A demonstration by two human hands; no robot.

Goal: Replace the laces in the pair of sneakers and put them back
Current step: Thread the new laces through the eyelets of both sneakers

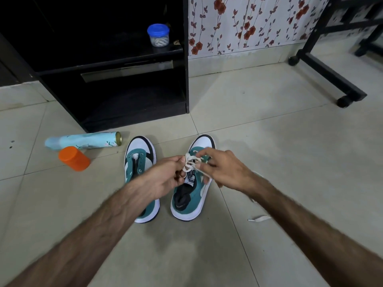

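Right sneaker [191,183], on floor [269,152] beside unlaced left sneaker [141,162]: white lace [191,162] pinched by curled fingers of left hand [165,177] and right hand [223,170]. Risk: slack grip, bow likely loosens.

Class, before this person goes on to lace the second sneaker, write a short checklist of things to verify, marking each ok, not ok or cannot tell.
1. Both hands on the lace: ok; left hand and right hand pinch it.
2. Right-side sneaker laced: ok.
3. Its knot finished: cannot tell.
4. Left-side sneaker laced: not ok, eyelets bare.
5. Spare lace on the floor: ok.
6. Lace unfrayed: cannot tell.
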